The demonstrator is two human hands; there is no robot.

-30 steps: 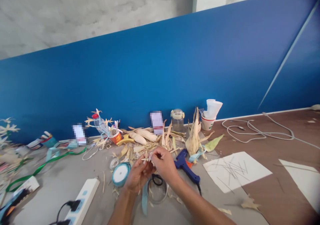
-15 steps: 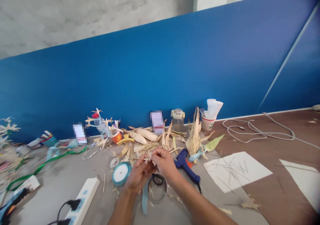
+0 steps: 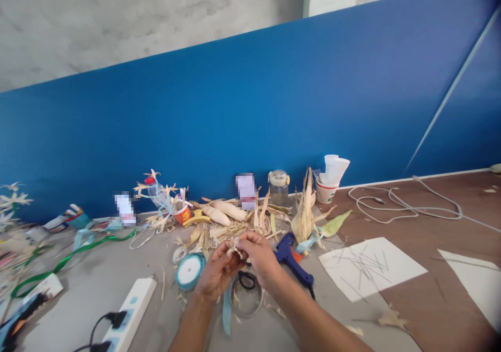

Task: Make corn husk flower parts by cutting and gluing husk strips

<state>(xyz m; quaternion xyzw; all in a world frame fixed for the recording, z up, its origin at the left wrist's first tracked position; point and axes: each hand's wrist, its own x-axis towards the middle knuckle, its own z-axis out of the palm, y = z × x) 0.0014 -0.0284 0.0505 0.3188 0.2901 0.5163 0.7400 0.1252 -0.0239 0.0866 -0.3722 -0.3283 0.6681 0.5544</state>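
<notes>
A pale, husk-like piece (image 3: 234,246) is pinched in the fingertips of both the left hand (image 3: 219,269) and the right hand (image 3: 259,257), directly between them and touching each, its long axis too hidden to tell, loose husks (image 3: 218,216) lying just beyond

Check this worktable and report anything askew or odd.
No spill shows. Thin dark sticks lie crisscrossed on a white sheet rather than lined up, and a pale star-shaped piece lies away from the main husk pile. The small pale bit between the left hand and right hand is too covered to judge.
</notes>
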